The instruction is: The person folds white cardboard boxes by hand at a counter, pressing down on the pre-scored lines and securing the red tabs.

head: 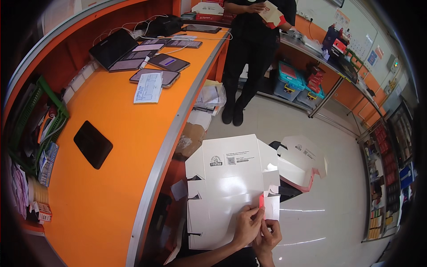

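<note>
An unfolded white cardboard food box (230,187) with printing on its upper panel lies before me, low in the view. My left hand (248,222) pinches the red-edged side flap near the box's lower right. Just right of it, my right hand (269,233) grips the bottom of the same small flap, its fingertips close to those of my left hand. Slots and cut tabs show along the box's left edge. Beyond its right side rests a partly folded white box (300,163) with a pinkish-red outer edge, on something dark.
An orange counter (113,200) with a metal edge runs along the left, bearing a black phone (93,144), several devices and a receipt pad (148,88). A person (255,43) stands ahead, holding a carton (272,15). Lidded bins (289,80) sit under the steel table (313,50).
</note>
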### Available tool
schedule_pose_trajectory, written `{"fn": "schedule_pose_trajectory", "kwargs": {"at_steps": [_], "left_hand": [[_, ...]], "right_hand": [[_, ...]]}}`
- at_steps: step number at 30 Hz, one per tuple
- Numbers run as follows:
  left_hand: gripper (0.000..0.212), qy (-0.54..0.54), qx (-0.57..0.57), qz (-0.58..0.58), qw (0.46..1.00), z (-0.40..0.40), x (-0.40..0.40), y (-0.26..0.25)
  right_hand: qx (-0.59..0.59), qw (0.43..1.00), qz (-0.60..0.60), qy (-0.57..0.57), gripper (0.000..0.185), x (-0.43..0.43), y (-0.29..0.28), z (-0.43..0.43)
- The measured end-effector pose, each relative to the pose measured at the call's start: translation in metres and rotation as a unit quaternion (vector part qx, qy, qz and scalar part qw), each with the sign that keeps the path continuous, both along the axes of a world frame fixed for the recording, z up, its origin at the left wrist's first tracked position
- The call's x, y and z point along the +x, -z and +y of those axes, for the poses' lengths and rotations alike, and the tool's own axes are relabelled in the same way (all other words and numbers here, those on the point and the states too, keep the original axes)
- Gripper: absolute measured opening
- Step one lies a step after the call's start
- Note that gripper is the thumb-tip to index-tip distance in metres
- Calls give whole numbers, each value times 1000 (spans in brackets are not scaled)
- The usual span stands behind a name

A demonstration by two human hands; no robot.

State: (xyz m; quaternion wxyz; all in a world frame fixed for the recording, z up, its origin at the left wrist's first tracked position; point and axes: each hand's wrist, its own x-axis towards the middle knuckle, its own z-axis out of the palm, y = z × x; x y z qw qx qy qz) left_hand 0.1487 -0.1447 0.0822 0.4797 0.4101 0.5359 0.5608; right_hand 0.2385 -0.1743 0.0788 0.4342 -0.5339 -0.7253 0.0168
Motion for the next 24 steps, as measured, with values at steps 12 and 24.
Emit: {"fn": "schedule_pose_trajectory", "kwargs": {"at_steps": [12, 24], "left_hand": [[25, -25, 8, 31, 999, 0, 18, 19], [34, -67, 51, -31, 996, 10, 5, 26]], "right_hand": [[111, 993, -39, -8, 30, 8, 8, 6], [-30, 991, 84, -96, 39, 11, -21, 9]]}}
